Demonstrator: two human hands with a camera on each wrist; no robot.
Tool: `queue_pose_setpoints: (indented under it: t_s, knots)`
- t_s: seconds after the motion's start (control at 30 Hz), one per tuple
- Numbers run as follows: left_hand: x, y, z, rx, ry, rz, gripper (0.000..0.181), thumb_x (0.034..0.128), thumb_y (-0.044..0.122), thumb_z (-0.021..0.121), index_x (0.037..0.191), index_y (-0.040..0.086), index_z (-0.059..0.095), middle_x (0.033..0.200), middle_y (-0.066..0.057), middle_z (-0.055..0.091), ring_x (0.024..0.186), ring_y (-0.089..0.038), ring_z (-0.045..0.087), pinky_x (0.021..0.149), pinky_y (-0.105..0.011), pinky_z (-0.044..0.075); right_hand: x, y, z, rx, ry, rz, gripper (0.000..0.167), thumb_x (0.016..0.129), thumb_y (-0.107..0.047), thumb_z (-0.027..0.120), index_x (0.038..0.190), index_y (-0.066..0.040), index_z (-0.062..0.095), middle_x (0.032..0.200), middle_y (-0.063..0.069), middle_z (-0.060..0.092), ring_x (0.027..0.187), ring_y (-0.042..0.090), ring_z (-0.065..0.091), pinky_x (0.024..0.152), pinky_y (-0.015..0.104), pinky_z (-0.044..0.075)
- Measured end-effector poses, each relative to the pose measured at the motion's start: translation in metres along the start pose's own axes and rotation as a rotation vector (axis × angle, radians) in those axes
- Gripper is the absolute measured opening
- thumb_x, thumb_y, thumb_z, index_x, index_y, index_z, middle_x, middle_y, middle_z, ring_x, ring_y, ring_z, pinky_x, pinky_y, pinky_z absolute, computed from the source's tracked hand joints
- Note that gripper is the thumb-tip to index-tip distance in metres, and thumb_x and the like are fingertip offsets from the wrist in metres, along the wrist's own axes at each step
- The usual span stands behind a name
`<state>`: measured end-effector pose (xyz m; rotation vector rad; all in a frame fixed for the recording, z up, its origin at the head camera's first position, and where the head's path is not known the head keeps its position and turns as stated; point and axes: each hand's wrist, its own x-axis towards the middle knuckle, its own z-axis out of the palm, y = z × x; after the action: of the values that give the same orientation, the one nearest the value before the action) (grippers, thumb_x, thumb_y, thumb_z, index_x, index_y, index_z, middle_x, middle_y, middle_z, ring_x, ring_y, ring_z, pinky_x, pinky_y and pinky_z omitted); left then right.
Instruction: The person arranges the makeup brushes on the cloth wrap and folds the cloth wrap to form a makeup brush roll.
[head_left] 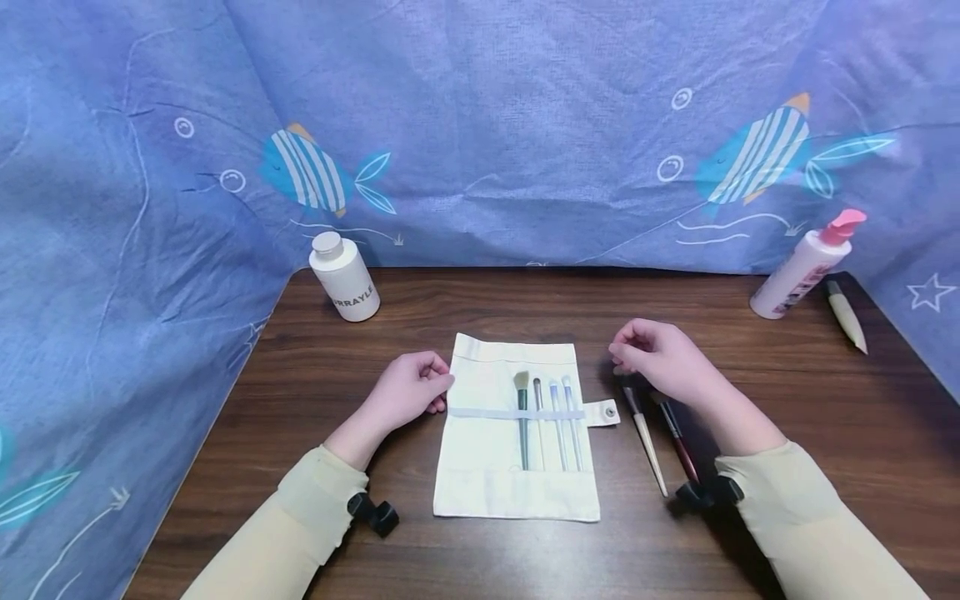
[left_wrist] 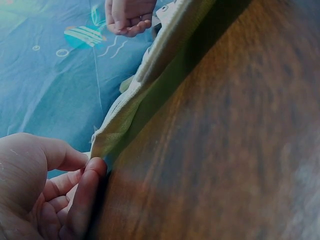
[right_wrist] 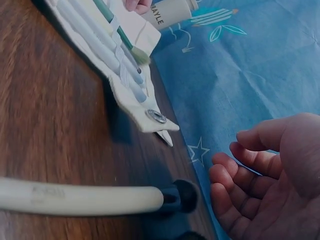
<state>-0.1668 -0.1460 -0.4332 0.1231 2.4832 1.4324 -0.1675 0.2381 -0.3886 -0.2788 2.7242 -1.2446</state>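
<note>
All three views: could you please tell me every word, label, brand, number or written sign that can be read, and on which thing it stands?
"RRAYLE": white bottle, head view; the start of the word is unclear.
"RAYLE": same bottle, right wrist view; only this part reads.
Pump bottle: printing too small to read.
Pale brush handle: faint marks, too blurred to read.

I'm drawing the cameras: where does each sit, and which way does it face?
On the head: faces forward and down; sees the brush roll, left hand, right hand.
On the left wrist: faces the roll's edge; both hands show.
On the right wrist: faces the roll's snap; both hands show.
Both wrist views share the roll.
</note>
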Motion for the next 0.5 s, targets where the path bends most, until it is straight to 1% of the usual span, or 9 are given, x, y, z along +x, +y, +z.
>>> queue_pose_setpoints:
  t_s: [0.07, 0.2, 0.3, 0.4, 0.5]
  knots:
    - [0.000, 0.000, 0.000, -0.002, 0.000, 0.001, 0.008, 0.0973, 0.012, 0.068, 0.099, 0.004, 0.068, 0.073, -0.007, 0.067, 0.058, -0.015, 0.067, 0.057, -0.029, 0.057, -0.001, 0.001, -0.001, -0.008, 0.004, -0.004, 0.018, 0.102, -0.021, 0.064, 0.101, -0.004, 0.067, 0.081, 0.008, 0.068, 0.078, 0.019, 0.066, 0.069, 0.027, 0.050]
    - [-0.002, 0.002, -0.001, -0.006, 0.000, -0.002, 0.008, 0.0972, 0.012, 0.068, 0.099, 0.004, 0.068, 0.073, -0.007, 0.067, 0.058, -0.015, 0.067, 0.057, -0.028, 0.057, -0.005, 0.002, -0.003, -0.023, 0.009, 0.001, 0.018, 0.102, -0.023, 0.064, 0.101, -0.005, 0.066, 0.081, 0.007, 0.067, 0.077, 0.019, 0.063, 0.063, 0.028, 0.048]
    - [-0.002, 0.002, -0.001, -0.005, 0.001, -0.003, 0.008, 0.0971, 0.012, 0.068, 0.099, 0.004, 0.068, 0.073, -0.006, 0.067, 0.058, -0.015, 0.067, 0.056, -0.028, 0.056, -0.007, 0.005, -0.005, -0.027, 0.016, 0.000, 0.018, 0.102, -0.023, 0.065, 0.101, -0.005, 0.067, 0.082, 0.007, 0.068, 0.076, 0.018, 0.063, 0.063, 0.028, 0.049]
    - [-0.002, 0.002, -0.001, -0.007, -0.001, -0.001, 0.008, 0.0971, 0.012, 0.068, 0.099, 0.004, 0.068, 0.072, -0.006, 0.068, 0.057, -0.015, 0.067, 0.056, -0.027, 0.056, -0.009, 0.008, -0.008, -0.037, 0.027, -0.003, 0.017, 0.102, -0.021, 0.065, 0.101, -0.005, 0.067, 0.083, 0.007, 0.069, 0.075, 0.015, 0.063, 0.066, 0.026, 0.050]
    - [-0.001, 0.002, -0.001, -0.014, -0.002, 0.003, 0.009, 0.0970, 0.012, 0.068, 0.098, 0.004, 0.068, 0.072, -0.006, 0.068, 0.057, -0.015, 0.067, 0.056, -0.027, 0.057, -0.012, 0.012, -0.011, -0.048, 0.026, -0.005, 0.017, 0.101, -0.021, 0.065, 0.100, -0.004, 0.067, 0.083, 0.007, 0.068, 0.073, 0.014, 0.062, 0.066, 0.025, 0.050]
